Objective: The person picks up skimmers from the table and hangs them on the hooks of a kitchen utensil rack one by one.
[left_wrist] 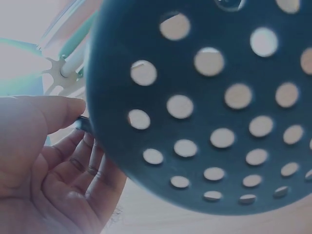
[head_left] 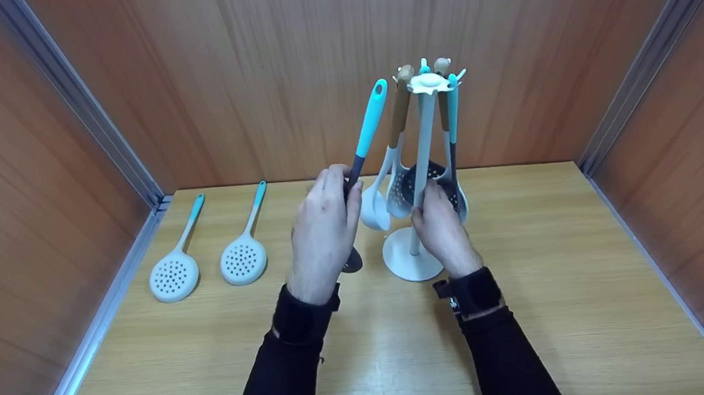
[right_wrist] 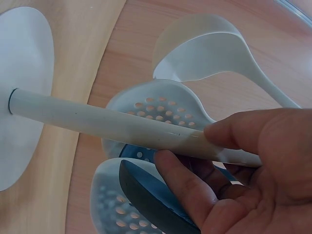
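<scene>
While the right hand point(head_left: 442, 227) is gripping a white round-based stand point(head_left: 425, 138), the left hand point(head_left: 324, 228) is pinching, just left of it, a dark perforated turquoise-handled skimmer point(head_left: 365, 138), probably light and stiff, best held mid-shaft.

Occlusions and cut-offs, all three views.
Head: left hand point(head_left: 323, 225) covers the held dark skimmer's point(left_wrist: 204, 90) lower shaft, its head mostly lost behind hand and wrist; right hand point(head_left: 442, 225) hides part of the stand point(head_left: 425, 148) and the dark hanging skimmer point(head_left: 436, 171); sleeves point(head_left: 284, 378) cut at bottom. Left wrist: held skimmer's head cropped top and right, stand partly washed out by glare. Right wrist: base point(right_wrist: 24, 122) cropped left, ladle point(right_wrist: 202, 54) handle and pole's upper end behind hand.
</scene>
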### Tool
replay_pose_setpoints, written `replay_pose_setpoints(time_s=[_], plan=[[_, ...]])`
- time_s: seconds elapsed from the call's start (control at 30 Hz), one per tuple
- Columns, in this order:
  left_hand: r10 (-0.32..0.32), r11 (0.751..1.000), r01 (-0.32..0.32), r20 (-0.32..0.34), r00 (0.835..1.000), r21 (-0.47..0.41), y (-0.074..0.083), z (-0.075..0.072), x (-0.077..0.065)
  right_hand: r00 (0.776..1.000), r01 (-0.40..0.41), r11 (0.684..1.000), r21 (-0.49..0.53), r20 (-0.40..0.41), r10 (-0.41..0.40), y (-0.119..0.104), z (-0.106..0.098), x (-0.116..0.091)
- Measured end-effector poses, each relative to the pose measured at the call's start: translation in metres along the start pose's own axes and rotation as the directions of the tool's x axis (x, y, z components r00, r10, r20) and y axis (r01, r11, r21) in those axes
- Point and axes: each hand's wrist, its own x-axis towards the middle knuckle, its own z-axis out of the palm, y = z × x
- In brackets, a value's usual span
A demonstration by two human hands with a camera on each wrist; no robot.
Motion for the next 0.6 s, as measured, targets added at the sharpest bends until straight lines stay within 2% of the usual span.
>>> replay_pose_setpoints(time_s=[0.4, 0.6], plan=[[0.045, 0.999, -0.045, 0.002, 0.999, -0.013, 0.0088, 0.0029, 0.0005, 0.999, -0.033, 0.999, -0.018, 0.011, 0.033, -0.0011, -0.0009, 0.0014], [0.072, 0.997, -0.072, -0.017, 0.997, -0.009, 0.0109, 0.0051, 0.0013, 1.000, -0.013, 0.999, -0.035, -0.008, 0.013, -0.0009, 0.0001, 0.0010]])
